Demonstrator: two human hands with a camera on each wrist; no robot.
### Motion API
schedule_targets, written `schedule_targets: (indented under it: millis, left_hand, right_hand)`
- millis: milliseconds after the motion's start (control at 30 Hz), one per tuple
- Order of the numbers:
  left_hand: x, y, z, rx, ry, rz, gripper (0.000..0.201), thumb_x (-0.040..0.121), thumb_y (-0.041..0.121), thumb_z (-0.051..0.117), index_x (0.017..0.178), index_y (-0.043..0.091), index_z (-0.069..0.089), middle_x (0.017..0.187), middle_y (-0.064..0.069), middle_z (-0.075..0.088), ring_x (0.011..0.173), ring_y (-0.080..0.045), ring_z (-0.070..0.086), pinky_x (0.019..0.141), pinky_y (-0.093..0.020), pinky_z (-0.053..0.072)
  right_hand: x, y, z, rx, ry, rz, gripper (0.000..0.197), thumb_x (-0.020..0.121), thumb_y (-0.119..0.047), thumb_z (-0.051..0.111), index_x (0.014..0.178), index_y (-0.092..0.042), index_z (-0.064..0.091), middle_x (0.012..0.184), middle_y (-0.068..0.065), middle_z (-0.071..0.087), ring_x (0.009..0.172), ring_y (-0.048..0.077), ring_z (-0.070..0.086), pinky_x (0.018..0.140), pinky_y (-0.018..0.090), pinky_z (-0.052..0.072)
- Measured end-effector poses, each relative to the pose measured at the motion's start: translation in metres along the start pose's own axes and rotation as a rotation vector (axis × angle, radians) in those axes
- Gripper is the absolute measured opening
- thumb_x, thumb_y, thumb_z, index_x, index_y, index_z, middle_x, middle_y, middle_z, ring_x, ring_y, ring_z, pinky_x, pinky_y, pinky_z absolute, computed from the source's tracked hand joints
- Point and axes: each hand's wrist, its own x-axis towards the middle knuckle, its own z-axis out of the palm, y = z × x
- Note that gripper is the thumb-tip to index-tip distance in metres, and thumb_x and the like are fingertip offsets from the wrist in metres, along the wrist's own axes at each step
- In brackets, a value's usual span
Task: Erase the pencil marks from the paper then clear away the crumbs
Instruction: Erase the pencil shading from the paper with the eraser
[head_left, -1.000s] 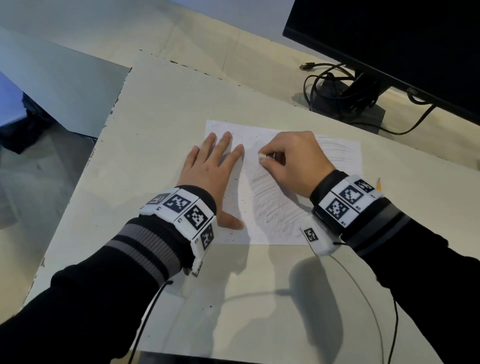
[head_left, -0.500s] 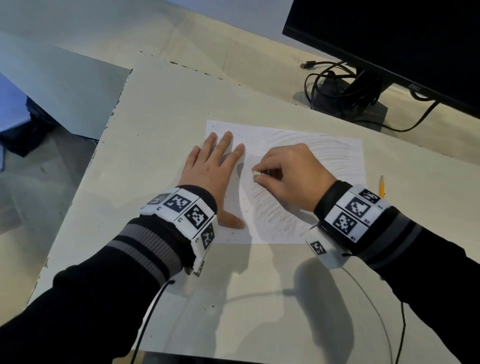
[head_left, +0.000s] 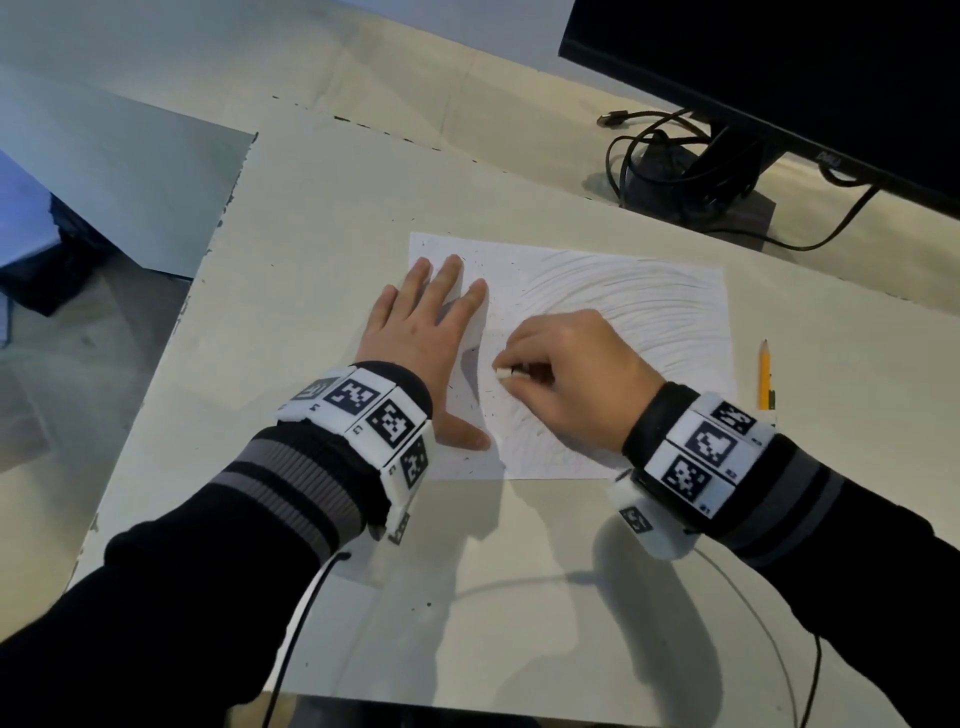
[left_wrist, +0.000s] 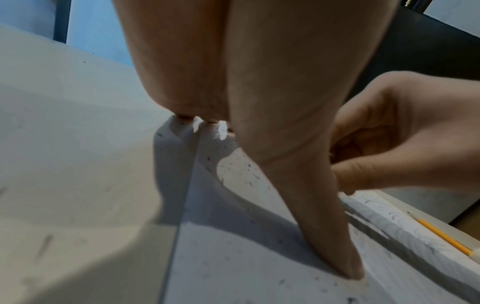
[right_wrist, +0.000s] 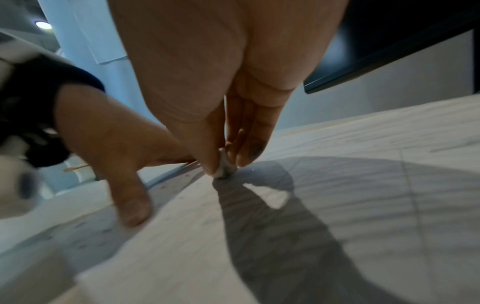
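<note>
text: "DELL" logo, seen upside down | on: lower bezel of black monitor (head_left: 779, 67), at 2 o'clock from the paper (head_left: 649, 312) | wrist bands (head_left: 358, 410): square coded markers, tiny characters beside them illegible

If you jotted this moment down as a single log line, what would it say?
step: erasing | right hand: pinches small white eraser on white paper sheet | left hand: flat, presses paper | dark crumbs: uncleared | yellow pencil: idle beside paper

R hand (head_left: 566, 379) w/ eraser (head_left: 502, 372) has slid from upper mid-sheet down toward me, nearer L thumb. I note pencil (head_left: 764, 375) at paper (head_left: 649, 312) edge now fully uncovered.
</note>
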Motion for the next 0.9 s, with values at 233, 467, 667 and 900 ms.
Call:
schedule_targets:
  millis: [233, 467, 667, 900]
  left_hand:
    - [0.000, -0.001, 0.001, -0.017, 0.006, 0.002, 0.148, 0.054, 0.076, 0.077, 0.154, 0.025, -0.020, 0.159, -0.001, -0.032, 0.148, -0.026, -0.026, 0.119, -0.043, -0.010]
    - [0.000, -0.001, 0.001, -0.024, 0.019, 0.004, 0.148, 0.053, 0.076, 0.078, 0.154, 0.026, -0.019, 0.160, -0.001, -0.031, 0.148, -0.026, -0.025, 0.119, -0.042, -0.010]
    - [0.001, -0.001, 0.002, -0.015, 0.025, 0.005, 0.149, 0.053, 0.076, 0.079, 0.154, 0.026, -0.018, 0.160, -0.001, -0.030, 0.148, -0.026, -0.025, 0.119, -0.043, -0.010]
    - [0.000, -0.001, 0.001, -0.010, 0.009, -0.002, 0.149, 0.053, 0.076, 0.078, 0.154, 0.026, -0.019, 0.160, -0.002, -0.031, 0.148, -0.026, -0.026, 0.119, -0.043, -0.010]
  right_hand:
    - [0.008, 0.008, -0.005, -0.039, 0.049, 0.036, 0.014, 0.085, -0.024, 0.074, 0.099, -0.021, 0.077, 0.092, -0.009, 0.067, 0.079, 0.006, 0.057, 0.076, 0.025, 0.051]
    - [0.008, 0.010, -0.008, -0.026, 0.029, 0.029, 0.015, 0.084, -0.024, 0.076, 0.098, -0.019, 0.077, 0.090, -0.007, 0.068, 0.077, 0.004, 0.055, 0.075, 0.024, 0.050]
    - [-0.005, 0.001, -0.005, 0.033, -0.142, -0.010, 0.010, 0.084, -0.025, 0.076, 0.093, -0.021, 0.078, 0.087, -0.013, 0.068, 0.076, 0.001, 0.058, 0.074, 0.020, 0.050]
    - [-0.011, 0.002, -0.003, 0.051, -0.072, -0.016, 0.010, 0.083, -0.022, 0.077, 0.092, -0.018, 0.078, 0.086, -0.010, 0.069, 0.076, 0.003, 0.061, 0.074, 0.022, 0.051]
